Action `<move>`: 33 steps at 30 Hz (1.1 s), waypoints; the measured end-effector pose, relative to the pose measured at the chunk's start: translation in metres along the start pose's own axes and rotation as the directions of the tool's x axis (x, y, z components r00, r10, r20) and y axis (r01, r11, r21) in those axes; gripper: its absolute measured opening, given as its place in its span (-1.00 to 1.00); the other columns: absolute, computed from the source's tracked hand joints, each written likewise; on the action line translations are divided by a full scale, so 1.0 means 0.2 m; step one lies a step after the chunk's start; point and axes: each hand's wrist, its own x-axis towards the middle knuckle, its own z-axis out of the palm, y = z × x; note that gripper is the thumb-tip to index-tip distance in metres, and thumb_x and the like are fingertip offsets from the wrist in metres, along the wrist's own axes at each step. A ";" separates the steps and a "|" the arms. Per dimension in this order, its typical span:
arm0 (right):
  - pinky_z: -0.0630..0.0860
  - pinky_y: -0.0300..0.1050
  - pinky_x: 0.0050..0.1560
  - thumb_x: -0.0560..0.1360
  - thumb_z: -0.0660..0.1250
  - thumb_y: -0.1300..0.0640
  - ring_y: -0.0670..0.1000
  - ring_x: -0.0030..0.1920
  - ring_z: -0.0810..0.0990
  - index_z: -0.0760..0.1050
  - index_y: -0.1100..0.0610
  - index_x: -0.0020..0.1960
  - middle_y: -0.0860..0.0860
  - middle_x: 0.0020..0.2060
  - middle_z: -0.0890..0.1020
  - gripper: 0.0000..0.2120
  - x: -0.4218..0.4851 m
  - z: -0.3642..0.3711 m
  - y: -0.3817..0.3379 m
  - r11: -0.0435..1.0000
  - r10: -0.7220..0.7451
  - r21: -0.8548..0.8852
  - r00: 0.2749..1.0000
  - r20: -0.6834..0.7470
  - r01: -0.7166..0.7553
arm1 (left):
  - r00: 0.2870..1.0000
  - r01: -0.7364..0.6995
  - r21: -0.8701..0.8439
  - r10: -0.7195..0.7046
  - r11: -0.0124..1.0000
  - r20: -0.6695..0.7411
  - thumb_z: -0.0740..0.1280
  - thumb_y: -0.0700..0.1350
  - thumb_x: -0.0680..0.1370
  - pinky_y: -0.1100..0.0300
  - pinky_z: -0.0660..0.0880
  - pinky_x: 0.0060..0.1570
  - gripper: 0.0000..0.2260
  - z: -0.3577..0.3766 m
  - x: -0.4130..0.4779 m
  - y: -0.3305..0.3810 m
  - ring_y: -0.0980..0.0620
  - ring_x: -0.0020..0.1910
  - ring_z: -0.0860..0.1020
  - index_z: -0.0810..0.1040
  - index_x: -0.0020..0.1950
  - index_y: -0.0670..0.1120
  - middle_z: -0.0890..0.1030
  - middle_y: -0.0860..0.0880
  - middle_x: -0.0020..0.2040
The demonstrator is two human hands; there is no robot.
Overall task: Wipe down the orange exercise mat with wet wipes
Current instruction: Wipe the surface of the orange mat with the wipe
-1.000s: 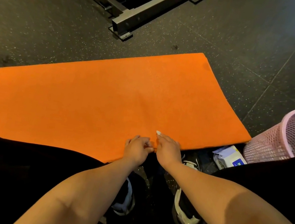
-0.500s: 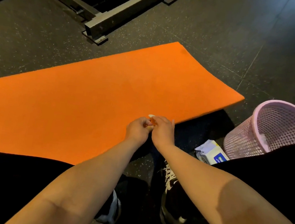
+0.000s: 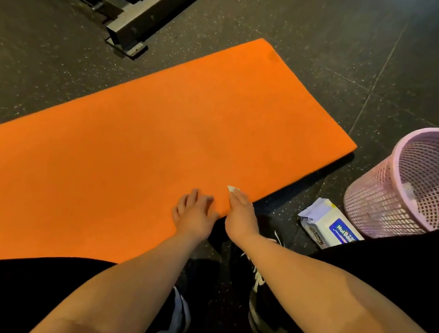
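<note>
- Since no full-size wipe is seen in either hand, the moment is judged to be outside a wiping stroke.
- Orange mat [image 3: 145,142] is laid flat on the dark speckled floor [image 3: 315,38]. It runs from the left edge of view to its right end near the pink basket [image 3: 376,208]. Its near long edge is under both hands.
- Left hand [image 3: 194,216] is rested on the mat just inside that edge, fingers spread and relaxed, nothing held.
- Right hand [image 3: 241,216] is set just beside it, seen from the back, fingers together and pointed forward.
- A white speck [image 3: 233,189] is shown at the right fingertips. Wipe scrap or nail cannot be told, so neither can the grip.
- Wet-wipe pack [image 3: 327,224] is lying on the floor between the mat's near right corner and the basket, close to the basket wall. Flap state cannot be told.
- A pale wad [image 3: 409,190] is seen inside the basket. It may be a used wipe, which would suggest some wiping is done, but this is unconfirmed.
- No wet sheen or streaks can be made out, so cleaned area cannot be separated from uncleaned.
- A faint dark spot [image 3: 272,56] is noted near the far right corner and is likely yet to be wiped.
- Judged left to do: a fresh wipe pulled, the surface covered, the wipe binned.
</note>
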 end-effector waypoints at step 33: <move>-0.22 0.22 0.59 0.72 -0.02 0.03 0.02 0.63 -0.21 0.01 -0.02 0.66 -0.02 0.65 -0.07 -0.48 0.01 0.11 0.01 0.969 -0.024 -0.247 0.999 0.030 0.031 | 1.000 -0.004 0.115 0.007 0.993 -0.027 0.06 -0.11 0.72 -0.08 -0.22 0.55 -0.52 0.06 -0.06 -0.21 0.02 0.62 -0.16 0.08 0.64 0.04 -0.05 0.05 0.66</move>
